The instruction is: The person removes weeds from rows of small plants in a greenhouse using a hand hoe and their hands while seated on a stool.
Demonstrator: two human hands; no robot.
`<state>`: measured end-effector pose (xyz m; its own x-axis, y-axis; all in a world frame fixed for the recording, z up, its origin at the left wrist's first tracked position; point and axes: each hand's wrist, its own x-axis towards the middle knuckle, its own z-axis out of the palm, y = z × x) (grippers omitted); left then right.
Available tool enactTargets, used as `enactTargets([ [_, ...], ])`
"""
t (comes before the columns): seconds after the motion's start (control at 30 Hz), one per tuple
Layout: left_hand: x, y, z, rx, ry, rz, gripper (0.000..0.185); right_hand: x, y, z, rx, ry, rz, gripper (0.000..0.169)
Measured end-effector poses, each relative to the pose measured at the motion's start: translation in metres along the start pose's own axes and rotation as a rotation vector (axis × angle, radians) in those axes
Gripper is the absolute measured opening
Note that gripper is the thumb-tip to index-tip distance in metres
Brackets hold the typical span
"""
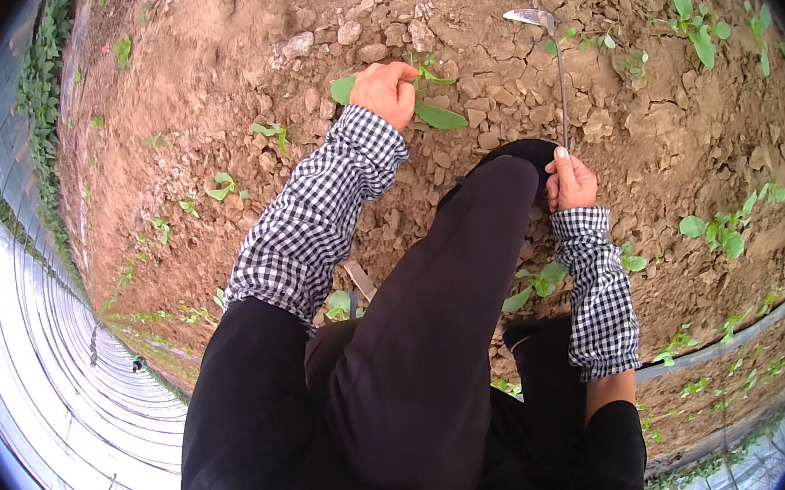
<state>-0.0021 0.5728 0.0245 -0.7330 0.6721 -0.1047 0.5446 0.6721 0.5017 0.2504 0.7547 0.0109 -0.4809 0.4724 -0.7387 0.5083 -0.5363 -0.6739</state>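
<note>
My left hand (385,93) is down at a leafy seedling (440,114), its fingers curled in among the leaves; whether they grip a stem is hidden. Broad green leaves stick out on both sides of the hand. In my right hand (572,181), beside my knee, is the end of a hand hoe (561,87) with a long thin metal shaft. Its small curved blade (528,17) points left above the cracked soil. Checked sleeve covers are on both forearms.
Dry, cloddy soil (640,171) spreads around me, with seedlings at the right (717,231), upper right (700,27) and left (222,187). My bent knee (506,177) lies between my hands. A flat strip (360,280) rests beside my thigh. The greenhouse's ribbed cover (38,392) curves along the left.
</note>
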Motion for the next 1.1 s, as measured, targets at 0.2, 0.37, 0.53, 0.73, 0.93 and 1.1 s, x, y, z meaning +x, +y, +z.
enactTargets([
  [0.2, 0.034, 0.011, 0.001, 0.072, -0.16, -0.588, 0.032, -0.001, 0.001, 0.0, 0.021, -0.004, -0.001, 0.039],
  [0.37, 0.052, 0.016, -0.006, 0.224, -0.313, -0.652, 0.034, -0.001, 0.002, 0.001, 0.059, -0.015, -0.007, 0.038],
  [0.53, 0.046, 0.024, -0.004, 0.372, -0.209, -0.428, 0.027, 0.001, 0.003, 0.0, 0.02, -0.012, -0.016, 0.037],
  [0.73, 0.045, 0.023, 0.003, 0.437, -0.168, -0.421, 0.021, -0.001, 0.001, 0.001, 0.027, 0.008, 0.016, 0.037],
  [0.93, 0.039, 0.001, 0.009, 0.295, -0.023, -0.358, 0.019, 0.0, 0.002, 0.0, 0.037, 0.004, 0.013, 0.038],
  [1.1, 0.029, -0.014, 0.001, 0.112, 0.21, -0.16, 0.02, 0.0, 0.002, 0.001, 0.023, 0.016, 0.013, 0.038],
])
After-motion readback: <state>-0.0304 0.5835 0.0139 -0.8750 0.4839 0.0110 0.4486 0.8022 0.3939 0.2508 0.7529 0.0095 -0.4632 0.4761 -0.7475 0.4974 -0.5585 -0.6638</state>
